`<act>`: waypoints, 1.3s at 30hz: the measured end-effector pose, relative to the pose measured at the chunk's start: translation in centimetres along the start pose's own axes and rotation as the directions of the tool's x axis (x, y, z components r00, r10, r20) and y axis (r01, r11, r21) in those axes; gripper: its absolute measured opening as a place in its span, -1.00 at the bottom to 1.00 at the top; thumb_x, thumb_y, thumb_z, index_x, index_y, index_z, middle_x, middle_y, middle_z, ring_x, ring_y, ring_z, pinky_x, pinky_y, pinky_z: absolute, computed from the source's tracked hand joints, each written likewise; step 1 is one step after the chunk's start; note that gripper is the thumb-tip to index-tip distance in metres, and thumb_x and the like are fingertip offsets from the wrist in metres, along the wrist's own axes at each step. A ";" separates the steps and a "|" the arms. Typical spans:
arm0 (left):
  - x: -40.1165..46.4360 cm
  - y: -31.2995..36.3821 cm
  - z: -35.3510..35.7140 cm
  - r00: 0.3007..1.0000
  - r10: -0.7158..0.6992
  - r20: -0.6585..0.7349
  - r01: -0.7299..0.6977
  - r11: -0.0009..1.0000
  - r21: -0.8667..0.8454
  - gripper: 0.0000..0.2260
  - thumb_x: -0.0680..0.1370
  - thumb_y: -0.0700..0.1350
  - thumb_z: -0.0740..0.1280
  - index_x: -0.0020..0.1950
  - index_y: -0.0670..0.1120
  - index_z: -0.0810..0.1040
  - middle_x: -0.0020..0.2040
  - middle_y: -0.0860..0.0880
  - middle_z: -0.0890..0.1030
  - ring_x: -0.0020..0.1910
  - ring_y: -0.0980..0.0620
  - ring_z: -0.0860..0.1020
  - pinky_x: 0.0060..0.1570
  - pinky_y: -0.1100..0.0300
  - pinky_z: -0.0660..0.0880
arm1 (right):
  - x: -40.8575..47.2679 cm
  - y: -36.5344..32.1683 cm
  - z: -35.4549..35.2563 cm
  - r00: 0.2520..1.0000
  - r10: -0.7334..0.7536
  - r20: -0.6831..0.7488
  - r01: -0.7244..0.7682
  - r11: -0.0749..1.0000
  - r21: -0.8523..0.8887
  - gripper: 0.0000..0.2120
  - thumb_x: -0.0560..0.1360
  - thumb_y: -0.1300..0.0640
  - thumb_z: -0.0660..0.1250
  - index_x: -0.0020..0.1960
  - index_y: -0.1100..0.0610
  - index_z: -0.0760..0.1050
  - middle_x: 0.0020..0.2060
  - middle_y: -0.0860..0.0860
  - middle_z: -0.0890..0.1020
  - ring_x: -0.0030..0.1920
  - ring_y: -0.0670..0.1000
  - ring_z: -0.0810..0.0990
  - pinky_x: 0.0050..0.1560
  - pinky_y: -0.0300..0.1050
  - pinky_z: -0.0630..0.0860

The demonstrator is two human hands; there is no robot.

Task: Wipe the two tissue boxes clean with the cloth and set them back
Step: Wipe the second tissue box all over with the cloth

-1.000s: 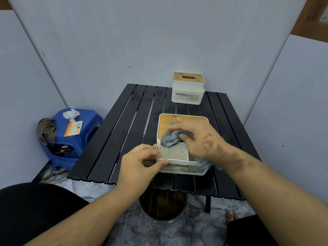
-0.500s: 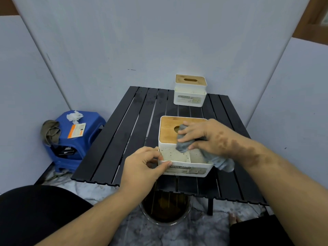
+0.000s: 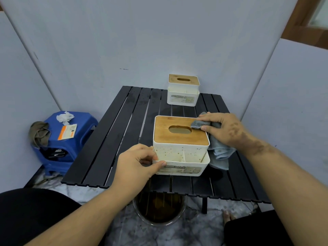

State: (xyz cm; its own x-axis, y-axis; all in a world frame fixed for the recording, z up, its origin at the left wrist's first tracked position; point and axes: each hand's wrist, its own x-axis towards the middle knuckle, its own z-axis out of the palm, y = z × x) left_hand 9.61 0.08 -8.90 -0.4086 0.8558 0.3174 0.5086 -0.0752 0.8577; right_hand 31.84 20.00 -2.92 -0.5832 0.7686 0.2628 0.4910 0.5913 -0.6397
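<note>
**Head view: cloth on near box lid, left hand steadying**

Surface: black slatted table [image 3: 113, 139], matte, gaps between slats. Pale grey panels [image 3: 159, 41] wall it in on three sides; marbled floor below. A round tub [image 3: 159, 210] of brownish liquid stands under the near edge.

Tissue boxes, count 2. Both white plastic with rounded corners, flat wood lid, oval slot, and a front tray. Near box [image 3: 179, 150] is speckled with brown spots on its front wall. Far box [image 3: 183, 89] sits at the table's back edge, well beyond both hands.

Cloth [image 3: 218, 150], count 1: grey, soft, bunched. Right hand [image 3: 225, 130] holds it, fingers curled round the wad, pressing it on the lid's far right corner; the rest hangs below the palm, beside the box.

Left hand [image 3: 136, 162] pinches the tray's left front corner, thumb on the rim.

Left of the left hand: blue plastic stool [image 3: 71, 142], count 1, carrying a crumpled white tissue [image 3: 64, 117], an orange-white card [image 3: 67, 131] and an olive rag [image 3: 40, 134].
</note>
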 end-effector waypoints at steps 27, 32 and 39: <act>-0.4 -0.1 0.5 1.000 0.017 0.012 -0.018 0.998 0.059 -0.80 0.40 -0.11 0.62 -0.29 -0.02 0.62 -0.17 0.07 0.58 -0.09 0.10 0.62 0.06 0.13 0.62 | 4.6 -6.7 1.5 0.877 -0.026 0.480 0.263 0.862 -0.434 -0.72 0.62 0.22 0.24 0.30 0.22 0.55 0.26 0.18 0.53 0.28 0.16 0.45 0.25 -0.19 0.27; -0.4 -0.1 0.4 1.000 0.012 0.016 -0.014 0.994 0.108 -0.80 0.41 -0.04 0.61 -0.27 0.04 0.60 -0.14 0.13 0.58 -0.12 0.09 0.61 -0.15 0.11 0.62 | 1.2 -4.2 -0.4 0.924 -0.131 0.359 0.273 0.884 -0.379 -0.75 0.60 0.27 0.26 0.20 0.16 0.63 0.19 0.20 0.60 0.22 0.20 0.53 0.25 -0.16 0.30; -0.4 -0.1 0.5 0.999 0.020 0.040 -0.025 0.993 0.115 -0.80 0.41 -0.03 0.60 -0.25 0.06 0.59 -0.11 0.15 0.59 -0.08 0.09 0.62 -0.14 0.10 0.64 | -1.9 -2.6 -1.4 0.918 -0.216 0.333 0.316 0.905 -0.285 -0.75 0.55 0.30 0.34 0.18 0.14 0.65 0.21 0.04 0.61 0.28 -0.07 0.44 0.27 -0.65 0.02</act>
State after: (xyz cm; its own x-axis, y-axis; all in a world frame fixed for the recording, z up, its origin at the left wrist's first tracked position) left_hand 10.06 0.00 -9.32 -0.3672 0.8740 0.3182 0.6021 -0.0373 0.7975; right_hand 32.56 17.34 -0.80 -0.8568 0.4967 0.1385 0.4445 0.8476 -0.2900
